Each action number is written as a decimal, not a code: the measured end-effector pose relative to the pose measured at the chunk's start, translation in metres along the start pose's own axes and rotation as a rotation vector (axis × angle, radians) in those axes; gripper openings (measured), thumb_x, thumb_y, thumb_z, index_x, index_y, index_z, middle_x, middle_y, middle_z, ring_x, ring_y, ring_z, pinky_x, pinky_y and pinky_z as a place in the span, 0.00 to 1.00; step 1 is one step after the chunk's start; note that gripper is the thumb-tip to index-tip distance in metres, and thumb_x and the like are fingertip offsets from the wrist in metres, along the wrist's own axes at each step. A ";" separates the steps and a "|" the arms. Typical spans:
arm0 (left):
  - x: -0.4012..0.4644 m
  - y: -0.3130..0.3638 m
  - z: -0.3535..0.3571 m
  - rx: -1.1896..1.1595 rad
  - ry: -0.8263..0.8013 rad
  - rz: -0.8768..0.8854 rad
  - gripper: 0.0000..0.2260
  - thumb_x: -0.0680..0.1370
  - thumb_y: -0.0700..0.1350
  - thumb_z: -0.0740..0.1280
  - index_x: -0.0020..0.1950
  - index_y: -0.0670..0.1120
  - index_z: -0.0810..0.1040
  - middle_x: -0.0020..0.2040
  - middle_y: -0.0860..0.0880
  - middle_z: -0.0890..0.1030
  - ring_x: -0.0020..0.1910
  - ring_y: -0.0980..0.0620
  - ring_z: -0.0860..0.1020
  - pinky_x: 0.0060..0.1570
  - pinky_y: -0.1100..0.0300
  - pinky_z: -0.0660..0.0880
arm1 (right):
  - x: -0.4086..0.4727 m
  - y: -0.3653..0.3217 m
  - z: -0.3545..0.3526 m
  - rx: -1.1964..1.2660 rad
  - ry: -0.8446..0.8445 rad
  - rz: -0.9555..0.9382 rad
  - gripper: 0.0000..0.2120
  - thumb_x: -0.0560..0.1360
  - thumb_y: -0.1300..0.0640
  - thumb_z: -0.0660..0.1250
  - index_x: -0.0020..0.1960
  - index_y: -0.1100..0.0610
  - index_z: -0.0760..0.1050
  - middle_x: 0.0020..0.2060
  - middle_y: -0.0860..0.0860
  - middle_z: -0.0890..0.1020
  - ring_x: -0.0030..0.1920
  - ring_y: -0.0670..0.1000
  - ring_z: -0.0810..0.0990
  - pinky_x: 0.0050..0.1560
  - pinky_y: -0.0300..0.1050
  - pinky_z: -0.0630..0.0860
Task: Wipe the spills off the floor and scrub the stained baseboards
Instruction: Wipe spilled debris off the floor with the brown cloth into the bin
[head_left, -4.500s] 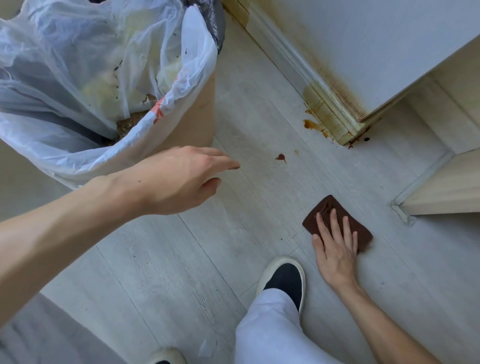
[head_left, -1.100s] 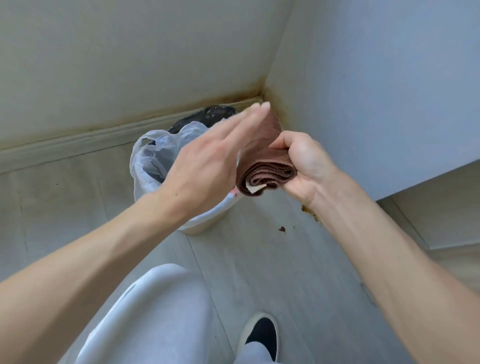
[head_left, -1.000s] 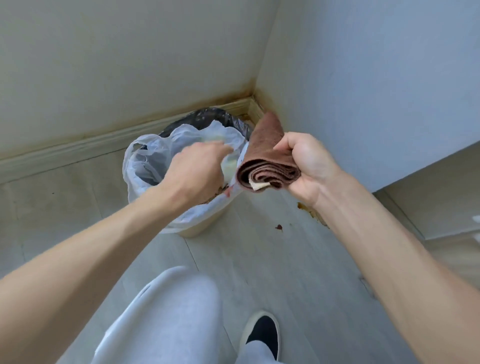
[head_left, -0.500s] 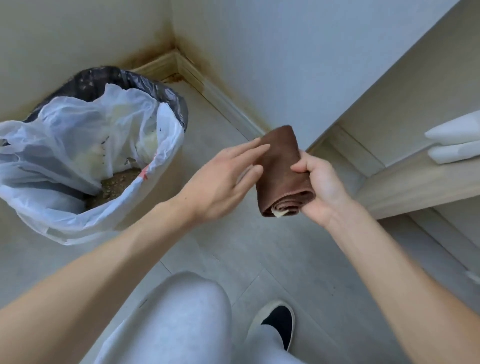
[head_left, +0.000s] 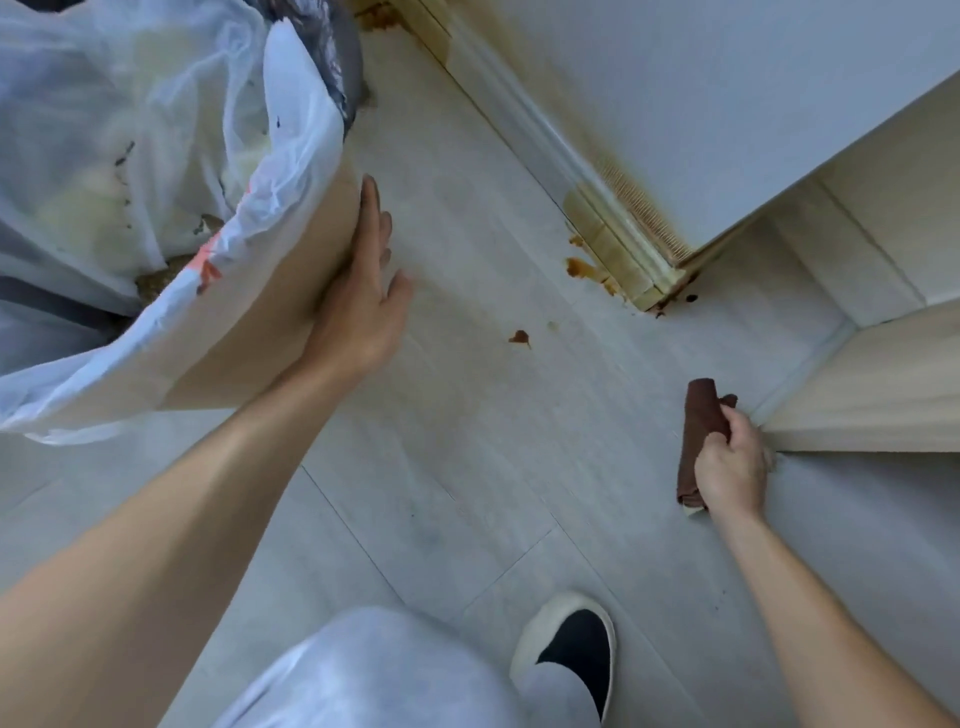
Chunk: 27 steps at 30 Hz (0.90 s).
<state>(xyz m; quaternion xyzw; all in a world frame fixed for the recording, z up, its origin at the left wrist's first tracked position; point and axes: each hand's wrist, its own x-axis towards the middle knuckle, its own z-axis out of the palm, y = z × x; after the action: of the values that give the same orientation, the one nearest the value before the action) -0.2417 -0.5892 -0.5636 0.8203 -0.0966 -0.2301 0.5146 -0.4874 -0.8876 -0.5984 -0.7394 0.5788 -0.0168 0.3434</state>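
My right hand (head_left: 732, 467) grips a folded brown cloth (head_left: 697, 431) low over the pale floor, close to a wooden shelf corner. With straight fingers, my left hand (head_left: 363, 291) presses flat against the beige side of the trash bin (head_left: 260, 332). A small brown spill (head_left: 519, 338) lies on the floor between my hands. The baseboard (head_left: 597, 208) along the white wall carries orange-brown stains, and a larger brown puddle (head_left: 582, 267) sits at its corner end.
The bin is lined with a white plastic bag (head_left: 156, 130) over a black one and holds rubbish. A wooden shelf unit (head_left: 883, 395) stands at the right. My grey-trousered knee (head_left: 374, 675) and black shoe (head_left: 571, 649) are at the bottom.
My view dropped towards the floor. My hands parted: the right one carried the cloth down and right near the shelf, the left moved onto the bin's side.
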 end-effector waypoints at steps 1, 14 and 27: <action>0.002 -0.001 -0.004 -0.013 0.029 -0.009 0.36 0.86 0.38 0.57 0.82 0.64 0.38 0.85 0.52 0.54 0.82 0.55 0.58 0.81 0.52 0.58 | -0.002 -0.004 0.006 -0.024 -0.010 -0.052 0.23 0.79 0.66 0.56 0.73 0.58 0.72 0.71 0.57 0.73 0.70 0.59 0.72 0.71 0.49 0.66; -0.020 -0.061 -0.065 0.439 0.212 -0.214 0.28 0.84 0.47 0.65 0.83 0.47 0.61 0.82 0.45 0.62 0.81 0.46 0.61 0.78 0.52 0.58 | -0.020 -0.058 0.094 0.112 -0.129 -0.331 0.21 0.83 0.63 0.58 0.75 0.54 0.71 0.72 0.50 0.74 0.69 0.51 0.70 0.68 0.42 0.65; -0.046 -0.124 -0.042 0.789 -0.111 -0.427 0.32 0.85 0.59 0.57 0.85 0.52 0.49 0.85 0.48 0.45 0.83 0.40 0.48 0.81 0.52 0.51 | 0.032 -0.174 0.122 0.291 -0.205 -0.236 0.13 0.77 0.60 0.62 0.60 0.50 0.76 0.53 0.50 0.83 0.51 0.51 0.83 0.45 0.43 0.78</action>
<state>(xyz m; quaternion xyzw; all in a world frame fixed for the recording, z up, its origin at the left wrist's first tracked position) -0.2718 -0.4812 -0.6456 0.9416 -0.0329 -0.3204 0.0978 -0.2782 -0.8399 -0.6116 -0.7425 0.4416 -0.0653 0.4994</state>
